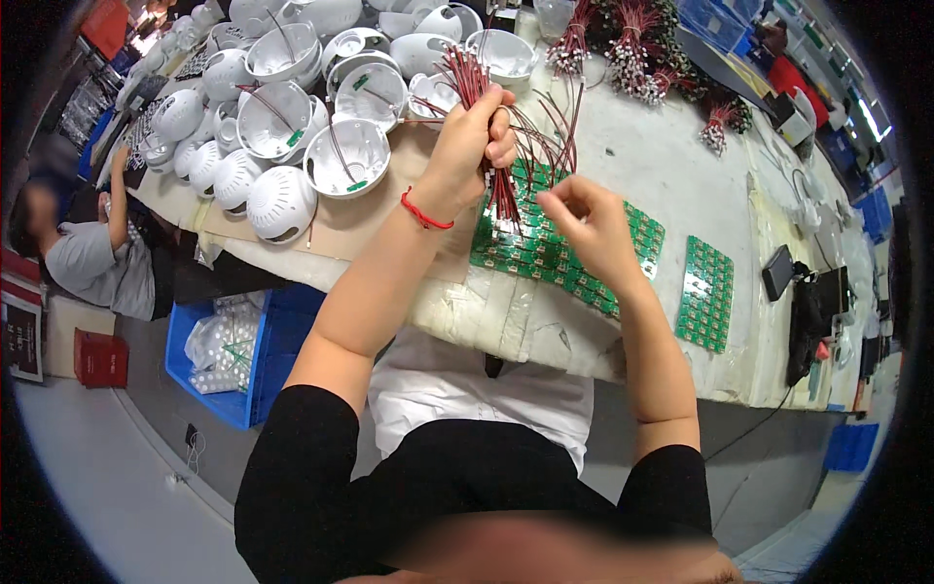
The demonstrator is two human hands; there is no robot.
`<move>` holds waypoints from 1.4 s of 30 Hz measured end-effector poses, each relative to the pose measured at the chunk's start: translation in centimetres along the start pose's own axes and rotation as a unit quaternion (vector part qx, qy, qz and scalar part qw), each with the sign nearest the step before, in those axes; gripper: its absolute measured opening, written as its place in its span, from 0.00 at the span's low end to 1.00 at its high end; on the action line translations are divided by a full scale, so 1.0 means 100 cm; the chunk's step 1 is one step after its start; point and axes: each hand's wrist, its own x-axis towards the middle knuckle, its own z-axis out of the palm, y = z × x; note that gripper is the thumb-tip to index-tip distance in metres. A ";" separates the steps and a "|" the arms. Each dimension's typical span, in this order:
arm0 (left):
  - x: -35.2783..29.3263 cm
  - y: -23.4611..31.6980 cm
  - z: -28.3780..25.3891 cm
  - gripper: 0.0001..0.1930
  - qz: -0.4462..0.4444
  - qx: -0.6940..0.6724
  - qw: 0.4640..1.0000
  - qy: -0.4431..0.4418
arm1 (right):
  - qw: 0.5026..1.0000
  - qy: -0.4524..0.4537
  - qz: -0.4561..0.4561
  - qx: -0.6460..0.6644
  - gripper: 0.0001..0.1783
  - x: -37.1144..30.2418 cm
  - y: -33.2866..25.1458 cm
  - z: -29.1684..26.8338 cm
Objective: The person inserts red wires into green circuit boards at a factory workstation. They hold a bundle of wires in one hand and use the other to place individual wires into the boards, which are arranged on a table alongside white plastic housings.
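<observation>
left hand is up front, arm stretched forward from the lower edge, fingers wrapped around a bundle of dark red wires above the green circuit panel; wire ends poke out above and below the fist; right hand is just beside it over the panel, elbow bent, fingers curled, thumb near the index; can't tell if it's pinching a wire tbh

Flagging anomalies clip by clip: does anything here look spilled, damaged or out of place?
Nothing plainly stands out. The dark red wires in the left hand splay unevenly by the green circuit boards, but that seems ordinary for loose wires.
</observation>
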 end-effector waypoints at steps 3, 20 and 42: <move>-0.002 -0.001 -0.001 0.11 0.005 0.004 1.000 0.003 | 0.995 -0.084 -0.011 0.059 0.11 -0.004 -0.002 0.009; -0.002 -0.001 0.001 0.20 -0.019 0.130 0.991 0.002 | 0.843 -0.131 0.020 0.521 0.08 -0.004 -0.011 -0.020; -0.003 0.018 -0.007 0.09 0.019 0.068 0.996 -0.046 | 0.994 -0.008 -0.078 -0.081 0.05 0.023 0.027 0.017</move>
